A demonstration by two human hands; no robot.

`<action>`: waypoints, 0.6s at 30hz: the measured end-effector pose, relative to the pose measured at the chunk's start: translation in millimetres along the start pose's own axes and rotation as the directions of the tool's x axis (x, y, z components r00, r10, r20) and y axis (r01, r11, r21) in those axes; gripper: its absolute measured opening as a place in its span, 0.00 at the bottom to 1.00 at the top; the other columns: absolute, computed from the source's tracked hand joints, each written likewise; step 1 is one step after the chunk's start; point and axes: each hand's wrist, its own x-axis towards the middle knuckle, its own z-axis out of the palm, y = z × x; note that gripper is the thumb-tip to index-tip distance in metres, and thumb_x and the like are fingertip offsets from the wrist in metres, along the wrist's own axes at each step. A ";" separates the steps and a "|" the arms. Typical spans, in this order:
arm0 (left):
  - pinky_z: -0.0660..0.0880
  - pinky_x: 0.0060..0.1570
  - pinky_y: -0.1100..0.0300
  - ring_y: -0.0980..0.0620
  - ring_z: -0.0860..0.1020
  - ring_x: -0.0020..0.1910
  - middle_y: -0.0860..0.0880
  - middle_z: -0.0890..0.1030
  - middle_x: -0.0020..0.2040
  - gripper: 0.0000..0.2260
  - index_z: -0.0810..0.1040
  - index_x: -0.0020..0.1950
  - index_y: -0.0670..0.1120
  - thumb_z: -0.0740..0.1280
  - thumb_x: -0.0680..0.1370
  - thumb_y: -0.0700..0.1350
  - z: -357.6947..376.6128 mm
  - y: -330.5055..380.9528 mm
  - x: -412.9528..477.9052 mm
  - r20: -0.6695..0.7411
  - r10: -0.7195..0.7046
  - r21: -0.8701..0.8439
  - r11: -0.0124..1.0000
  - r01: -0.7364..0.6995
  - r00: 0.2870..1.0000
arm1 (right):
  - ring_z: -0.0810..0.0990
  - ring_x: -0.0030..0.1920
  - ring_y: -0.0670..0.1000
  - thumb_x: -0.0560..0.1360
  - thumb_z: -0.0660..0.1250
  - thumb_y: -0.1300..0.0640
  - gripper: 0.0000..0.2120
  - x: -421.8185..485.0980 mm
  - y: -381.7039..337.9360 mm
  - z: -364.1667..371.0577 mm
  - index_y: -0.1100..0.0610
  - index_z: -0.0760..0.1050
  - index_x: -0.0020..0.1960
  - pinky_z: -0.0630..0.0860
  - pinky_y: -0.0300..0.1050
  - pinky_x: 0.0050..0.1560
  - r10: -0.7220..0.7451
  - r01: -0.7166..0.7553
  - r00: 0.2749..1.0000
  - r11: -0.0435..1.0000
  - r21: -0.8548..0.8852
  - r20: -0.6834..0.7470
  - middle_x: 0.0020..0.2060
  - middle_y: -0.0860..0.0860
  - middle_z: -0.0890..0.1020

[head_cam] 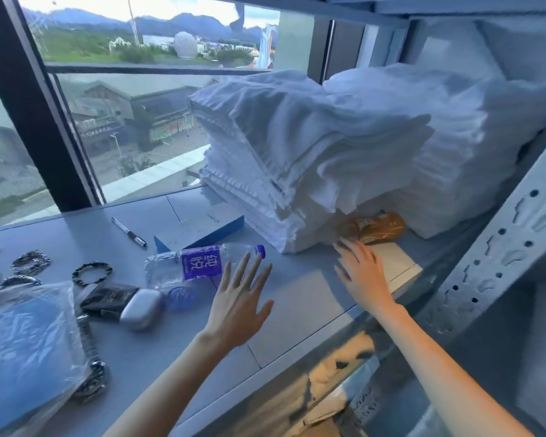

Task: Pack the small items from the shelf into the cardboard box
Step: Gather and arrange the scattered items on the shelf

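Reaching in toward the far right, the right fingers (pixel 349 249) lay straight and slightly fanned, holding nothing. Their tips were at or just short of a brown packet (pixel 372 228); I could not tell whether they touched it. The packet sat tucked under the overhang of the towels (pixel 297 152), so a flat, low hand looked like the only way in. The right hand (pixel 364 279) hovered over a white box (pixel 402 266) at the right edge of the shelf (pixel 297 310).

The left fingers (pixel 255 272) were spread wide and empty, just near of a bottle (pixel 202 266) lying on its side. The left hand (pixel 237 307) seemed poised to steady or take it.

Farther left lay a blue box (pixel 202 230), a pen (pixel 129 232), a bracelet (pixel 92 272), a silver case (pixel 141 309) and a bag (pixel 29 351). None of these had been packed. A cardboard-brown shape below the shelf's near edge may have been the task's box, but it was too blurred to be sure.
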 end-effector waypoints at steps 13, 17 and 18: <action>0.36 0.72 0.50 0.51 0.46 0.77 0.51 0.52 0.78 0.25 0.53 0.76 0.55 0.46 0.80 0.60 53.0 67.2 44.5 0.184 -0.121 -0.049 0.990 0.132 0.975 | 0.66 0.66 0.59 0.76 0.62 0.47 0.27 73.5 121.2 10.0 0.55 0.60 0.71 0.55 0.62 0.70 0.025 0.052 0.933 0.977 -0.206 0.358 0.65 0.58 0.70; 0.38 0.74 0.53 0.54 0.45 0.77 0.52 0.51 0.78 0.24 0.53 0.76 0.56 0.47 0.80 0.60 45.9 65.8 33.3 0.184 -0.113 -0.072 0.989 0.128 0.976 | 0.69 0.62 0.62 0.72 0.68 0.49 0.28 82.6 121.6 12.3 0.53 0.63 0.69 0.60 0.61 0.65 -0.019 0.079 0.937 0.984 -0.158 0.350 0.61 0.59 0.73; 0.38 0.74 0.53 0.54 0.45 0.77 0.53 0.51 0.78 0.24 0.52 0.76 0.57 0.47 0.80 0.60 44.7 65.4 28.6 0.180 -0.119 -0.069 0.989 0.133 0.977 | 0.70 0.60 0.62 0.71 0.69 0.50 0.27 82.3 123.7 11.3 0.53 0.66 0.67 0.62 0.61 0.64 -0.053 0.101 0.947 0.985 -0.138 0.316 0.59 0.60 0.74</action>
